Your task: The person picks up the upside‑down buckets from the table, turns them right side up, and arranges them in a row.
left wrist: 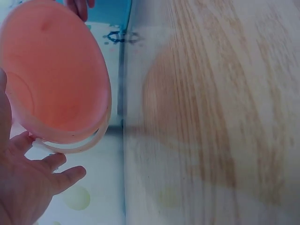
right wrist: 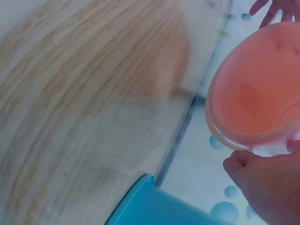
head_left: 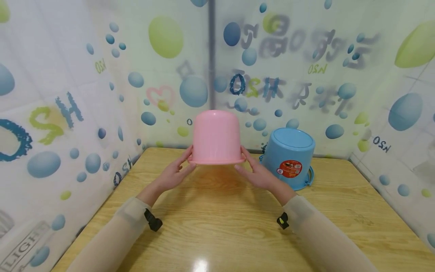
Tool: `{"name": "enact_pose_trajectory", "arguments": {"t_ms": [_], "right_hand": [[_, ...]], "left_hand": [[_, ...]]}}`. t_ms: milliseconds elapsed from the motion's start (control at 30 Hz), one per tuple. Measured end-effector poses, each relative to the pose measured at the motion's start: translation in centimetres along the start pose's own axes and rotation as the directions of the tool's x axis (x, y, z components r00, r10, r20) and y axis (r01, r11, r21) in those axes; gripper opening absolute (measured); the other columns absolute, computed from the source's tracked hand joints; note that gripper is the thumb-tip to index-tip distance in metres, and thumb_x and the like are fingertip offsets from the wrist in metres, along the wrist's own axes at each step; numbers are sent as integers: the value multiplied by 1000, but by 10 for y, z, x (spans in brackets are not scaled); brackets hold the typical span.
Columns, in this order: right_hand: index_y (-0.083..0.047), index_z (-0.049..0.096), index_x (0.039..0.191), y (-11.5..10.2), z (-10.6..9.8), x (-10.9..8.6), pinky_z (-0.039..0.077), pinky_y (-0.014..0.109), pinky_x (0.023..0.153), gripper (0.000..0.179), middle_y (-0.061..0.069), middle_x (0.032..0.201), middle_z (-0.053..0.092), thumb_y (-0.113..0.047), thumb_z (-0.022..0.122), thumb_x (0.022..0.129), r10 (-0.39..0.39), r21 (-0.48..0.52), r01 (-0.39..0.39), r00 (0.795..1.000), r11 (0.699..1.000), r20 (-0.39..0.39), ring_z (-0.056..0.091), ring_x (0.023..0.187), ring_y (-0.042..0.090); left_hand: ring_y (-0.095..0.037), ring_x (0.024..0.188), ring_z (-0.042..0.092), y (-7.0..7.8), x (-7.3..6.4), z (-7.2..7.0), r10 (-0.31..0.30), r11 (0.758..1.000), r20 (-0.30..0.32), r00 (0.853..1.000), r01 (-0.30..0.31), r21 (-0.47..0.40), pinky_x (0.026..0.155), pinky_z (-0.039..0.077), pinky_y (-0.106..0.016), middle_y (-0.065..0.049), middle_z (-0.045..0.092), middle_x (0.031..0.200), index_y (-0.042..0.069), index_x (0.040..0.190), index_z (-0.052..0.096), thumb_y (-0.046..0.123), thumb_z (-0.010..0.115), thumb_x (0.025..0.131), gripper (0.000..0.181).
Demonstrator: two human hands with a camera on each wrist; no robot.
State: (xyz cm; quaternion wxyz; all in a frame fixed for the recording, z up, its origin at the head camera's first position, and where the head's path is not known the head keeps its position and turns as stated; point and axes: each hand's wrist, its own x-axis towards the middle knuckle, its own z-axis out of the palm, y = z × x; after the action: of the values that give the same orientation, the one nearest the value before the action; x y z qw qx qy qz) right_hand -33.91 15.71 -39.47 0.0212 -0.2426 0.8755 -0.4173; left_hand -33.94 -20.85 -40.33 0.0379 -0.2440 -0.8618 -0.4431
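A pink bucket [head_left: 216, 138] is held upside down above the table, its mouth facing down. At its left rim my left hand [head_left: 172, 174] holds on, the thumb lower and the fingers along the side. The right hand [head_left: 261, 175] grips the opposite side of the rim. In the left wrist view the pink bucket's inside [left wrist: 56, 70] shows, with a pale handle [left wrist: 86, 147] hanging along the rim near the fingers. In the right wrist view my right hand [right wrist: 269, 180] is at the rim beside the bucket's opening.
A blue bucket [head_left: 289, 151] with a red round label stands upside down on the wooden table [head_left: 217, 226], just beyond my right hand. Its handle rests low at the side. Patterned curtains [head_left: 163, 87] hang behind and on both sides of the table.
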Motion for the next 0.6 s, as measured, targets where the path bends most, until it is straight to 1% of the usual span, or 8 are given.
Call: {"name": "enact_pose_trajectory", "arguments": {"t_ms": [100,200,367,500,600], "right_hand": [[-33,1,178,-1,0,1,20,74,133,90,6,186,13,-50,60,112,-41,11,41,999,999,-23,14,171,41],[-33,1,179,-3,1,1,21,76,131,92,8,186,12,-50,61,112,-42,7,42,999,999,-34,14,171,43],[-29,4,179,-7,1,-1,25,79,128,92,16,184,15,-48,63,111,-45,-1,45,997,999,-57,18,168,46],[-30,4,179,-11,1,-2,26,80,127,93,17,182,18,-47,64,110,-47,1,48,996,999,-72,20,167,45],[-30,2,179,-14,0,-3,24,81,127,95,17,182,18,-48,64,109,-55,1,56,995,998,-81,19,168,45]], "left_hand": [[-42,168,27,2,0,-1,19,1000,-5,1000,-19,-4,125,31,-79,-2,20,185,35,178,15,38,59,115,77],[-42,168,27,2,0,-3,16,1000,-17,1000,-16,10,125,32,-79,-1,20,185,35,178,15,38,63,113,80],[-45,166,31,5,-1,-4,28,999,-41,999,-26,45,124,34,-79,-8,25,184,33,178,16,36,68,111,85],[-43,167,29,9,-2,-8,39,999,-65,997,-38,16,125,32,-79,-12,30,182,33,178,17,33,72,108,89],[-42,168,28,12,-2,-11,45,999,-79,996,-46,-8,127,29,-79,-13,33,180,30,178,16,30,73,108,90]]}}
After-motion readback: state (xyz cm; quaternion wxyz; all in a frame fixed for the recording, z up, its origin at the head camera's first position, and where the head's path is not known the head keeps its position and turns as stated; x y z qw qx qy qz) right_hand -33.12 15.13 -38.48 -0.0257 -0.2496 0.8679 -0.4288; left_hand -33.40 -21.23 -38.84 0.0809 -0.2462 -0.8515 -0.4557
